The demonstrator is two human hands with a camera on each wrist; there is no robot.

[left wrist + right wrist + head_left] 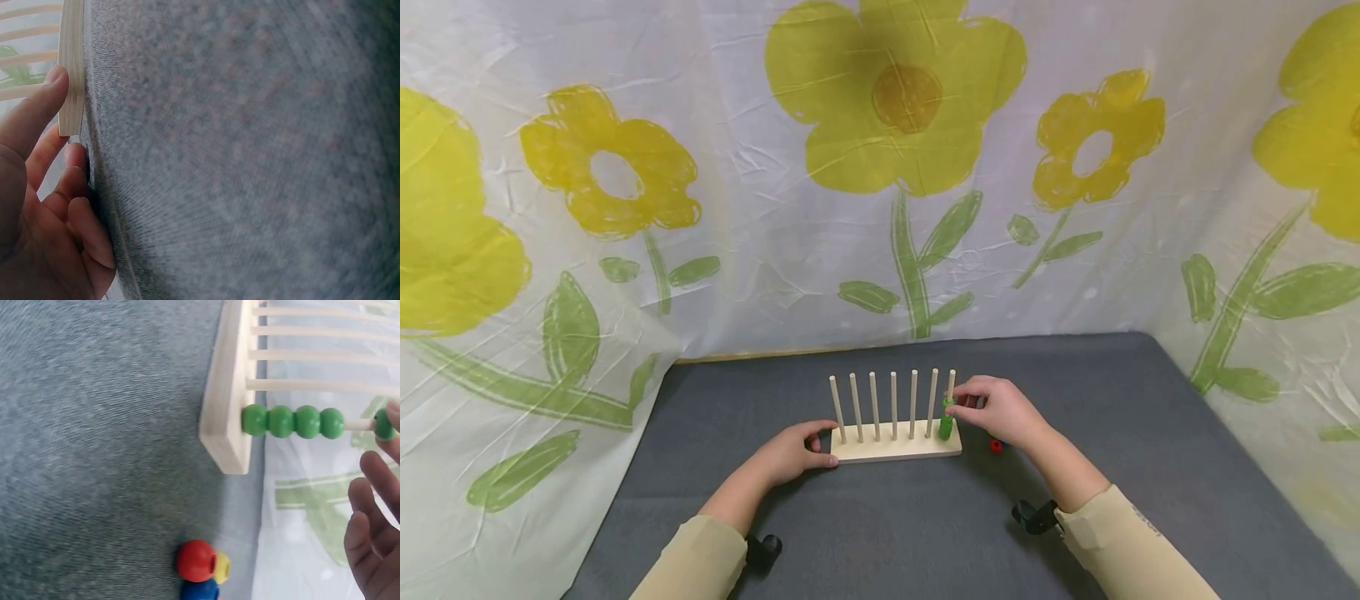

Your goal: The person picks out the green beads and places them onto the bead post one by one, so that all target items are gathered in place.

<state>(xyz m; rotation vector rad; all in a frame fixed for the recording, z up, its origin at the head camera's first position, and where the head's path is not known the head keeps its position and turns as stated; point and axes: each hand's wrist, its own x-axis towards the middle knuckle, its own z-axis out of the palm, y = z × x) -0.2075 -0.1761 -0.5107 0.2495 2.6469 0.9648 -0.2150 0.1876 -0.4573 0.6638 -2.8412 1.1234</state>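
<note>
A wooden peg rack [895, 452] with several upright pegs stands on the grey table. Several green beads [294, 421] are stacked at the base of its rightmost peg. Higher on that same peg, another green bead [384, 424] is pinched between the thumb and finger of my right hand [1006, 410], the peg passing through it. My left hand [792, 452] grips the left end of the rack's base, thumb on the near side and fingers at the end, as the left wrist view shows.
To the right of the rack, below my right hand, lie a red bead [196, 560], a blue bead [200, 590] and a yellow bead [222, 567] close together. A flower-printed cloth [775, 275] hangs behind the table [880, 533].
</note>
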